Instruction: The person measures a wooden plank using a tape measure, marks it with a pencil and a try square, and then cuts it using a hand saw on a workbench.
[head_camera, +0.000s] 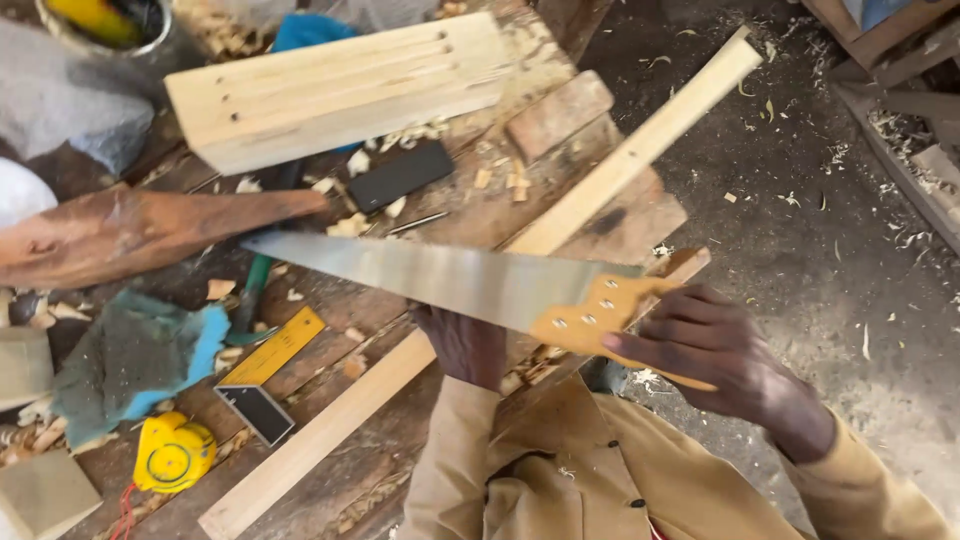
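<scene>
Here the right hand (715, 345) clenches its fingers round the orange-handled steel handsaw (450, 280), while the left hand (465, 345) presses the long pale wooden batten (560, 225) flat on the tabletop (480, 215), fingers hidden; sawing is about to start and calls for setting teeth on the batten.

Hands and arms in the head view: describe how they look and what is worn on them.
Both hands are bare: no gloves, and no rings or watch that can be seen. The left hand and the right hand each come out of a long sleeve of tan, mustard-like cloth. The sleeves belong to a button-front jacket of the same cloth, with small dark buttons and creased, slightly dusty fabric.
</scene>
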